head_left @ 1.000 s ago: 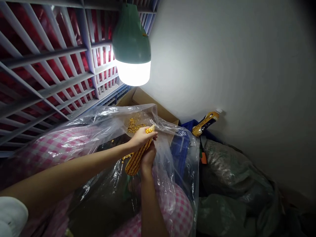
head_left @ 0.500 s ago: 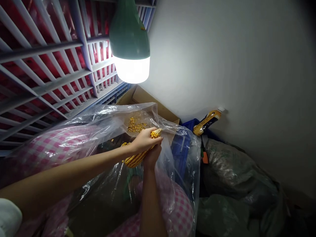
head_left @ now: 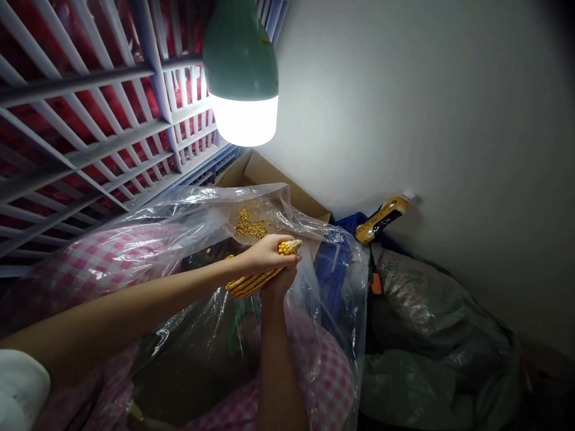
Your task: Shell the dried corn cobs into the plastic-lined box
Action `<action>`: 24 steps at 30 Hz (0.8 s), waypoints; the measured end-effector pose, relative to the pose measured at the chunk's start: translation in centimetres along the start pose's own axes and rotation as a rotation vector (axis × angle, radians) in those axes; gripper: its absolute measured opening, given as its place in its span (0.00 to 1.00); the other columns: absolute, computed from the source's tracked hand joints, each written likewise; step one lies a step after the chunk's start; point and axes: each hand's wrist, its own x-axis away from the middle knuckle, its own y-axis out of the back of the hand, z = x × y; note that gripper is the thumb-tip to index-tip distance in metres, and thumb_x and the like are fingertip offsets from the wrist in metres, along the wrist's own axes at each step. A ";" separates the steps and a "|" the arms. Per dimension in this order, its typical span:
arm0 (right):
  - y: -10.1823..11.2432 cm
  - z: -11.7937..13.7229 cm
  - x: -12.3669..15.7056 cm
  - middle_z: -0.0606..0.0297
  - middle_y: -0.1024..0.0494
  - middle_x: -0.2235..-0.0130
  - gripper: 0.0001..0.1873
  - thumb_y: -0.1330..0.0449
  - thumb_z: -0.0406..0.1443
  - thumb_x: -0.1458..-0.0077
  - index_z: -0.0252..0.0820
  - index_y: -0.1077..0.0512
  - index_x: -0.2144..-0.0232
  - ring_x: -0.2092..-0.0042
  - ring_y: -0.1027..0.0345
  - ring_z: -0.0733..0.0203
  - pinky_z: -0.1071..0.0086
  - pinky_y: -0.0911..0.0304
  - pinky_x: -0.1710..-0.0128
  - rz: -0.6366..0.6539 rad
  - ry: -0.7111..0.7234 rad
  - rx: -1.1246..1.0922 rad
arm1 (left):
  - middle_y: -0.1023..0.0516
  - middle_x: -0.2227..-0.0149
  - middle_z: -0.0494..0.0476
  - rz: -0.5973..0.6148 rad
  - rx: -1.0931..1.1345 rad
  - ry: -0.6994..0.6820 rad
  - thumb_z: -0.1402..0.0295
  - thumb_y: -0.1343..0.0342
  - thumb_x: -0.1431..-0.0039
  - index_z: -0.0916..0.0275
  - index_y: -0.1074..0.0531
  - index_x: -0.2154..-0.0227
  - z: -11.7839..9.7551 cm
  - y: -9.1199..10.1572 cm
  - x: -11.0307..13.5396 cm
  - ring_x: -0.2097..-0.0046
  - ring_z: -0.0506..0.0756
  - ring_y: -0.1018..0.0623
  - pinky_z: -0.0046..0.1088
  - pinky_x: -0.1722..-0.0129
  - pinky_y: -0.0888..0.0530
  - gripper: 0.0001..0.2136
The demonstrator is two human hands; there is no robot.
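My left hand is closed round yellow corn on the cob, its pale tip poking out past the thumb. Just below and against it, my right hand is also closed on corn. A long stretch of cob with dark lines between the kernel rows sticks out to the lower left of both hands. Whether tip and stretch belong to one cob or two, I cannot tell, as the fingers cover the middle. Under the hands spreads a clear plastic bag, with loose corn kernels lying at its far side.
A lit green lamp hangs ahead, beside a slatted plastic crate. Behind the bag stands a cardboard box. To the right are a blue crate, a yellow-labelled bottle against the wall and dark sacks.
The view has shifted slightly. Both hands remain closed on the corn, and the long stretch of cob lies a little flatter; slightly more of the tip shows.
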 end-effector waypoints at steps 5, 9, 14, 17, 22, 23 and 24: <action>0.8 0.8 -1.5 0.61 0.28 0.76 0.32 0.66 0.53 0.46 0.38 0.33 0.76 0.71 0.32 0.60 0.68 0.36 0.71 0.198 -0.310 -0.208 | 0.34 0.80 0.49 -0.032 0.296 0.097 0.64 0.49 0.53 0.64 0.38 0.80 -0.3 0.2 -0.5 0.77 0.48 0.33 0.24 0.75 0.34 0.09; 1.6 2.7 -1.6 0.62 0.29 0.80 0.36 0.67 0.55 0.48 0.37 0.32 0.81 0.76 0.34 0.63 0.70 0.40 0.74 0.107 -0.297 0.032 | 0.34 0.79 0.49 -0.177 0.346 0.072 0.63 0.48 0.53 0.65 0.36 0.80 -1.0 0.9 -1.2 0.77 0.47 0.33 0.22 0.76 0.35 0.10; 0.3 3.5 0.7 0.60 0.26 0.76 0.36 0.64 0.57 0.49 0.37 0.29 0.75 0.73 0.34 0.61 0.70 0.42 0.75 0.051 0.033 0.333 | 0.33 0.79 0.48 -0.242 0.278 -0.014 0.65 0.46 0.54 0.65 0.36 0.79 -1.3 1.1 -1.2 0.76 0.47 0.33 0.23 0.74 0.35 0.09; -0.6 3.3 1.6 0.60 0.28 0.78 0.31 0.61 0.54 0.47 0.38 0.31 0.79 0.76 0.36 0.62 0.71 0.43 0.79 -0.007 0.017 0.313 | 0.33 0.80 0.48 -0.199 0.313 -0.016 0.66 0.47 0.53 0.65 0.37 0.80 -1.1 0.8 -1.2 0.76 0.47 0.33 0.22 0.74 0.36 0.08; -0.9 2.5 1.4 0.61 0.27 0.76 0.25 0.57 0.50 0.46 0.38 0.31 0.76 0.75 0.35 0.62 0.72 0.41 0.79 -0.043 -0.081 0.182 | 0.32 0.81 0.47 -0.094 0.357 0.010 0.67 0.45 0.54 0.65 0.35 0.78 -0.4 0.8 -1.3 0.77 0.47 0.32 0.22 0.75 0.35 0.07; -0.8 2.3 1.3 0.61 0.28 0.77 0.25 0.57 0.50 0.46 0.38 0.31 0.76 0.75 0.35 0.63 0.72 0.41 0.79 -0.046 -0.087 0.164 | 0.32 0.81 0.47 -0.087 0.356 0.019 0.67 0.45 0.54 0.65 0.35 0.78 -0.3 0.8 -1.3 0.77 0.47 0.32 0.22 0.75 0.35 0.07; -0.8 2.1 1.2 0.62 0.28 0.77 0.24 0.56 0.50 0.46 0.38 0.31 0.76 0.76 0.36 0.63 0.72 0.41 0.80 -0.048 -0.090 0.153 | 0.32 0.81 0.47 -0.080 0.356 0.024 0.67 0.45 0.54 0.65 0.35 0.78 -0.2 0.8 -1.3 0.77 0.47 0.32 0.22 0.75 0.35 0.07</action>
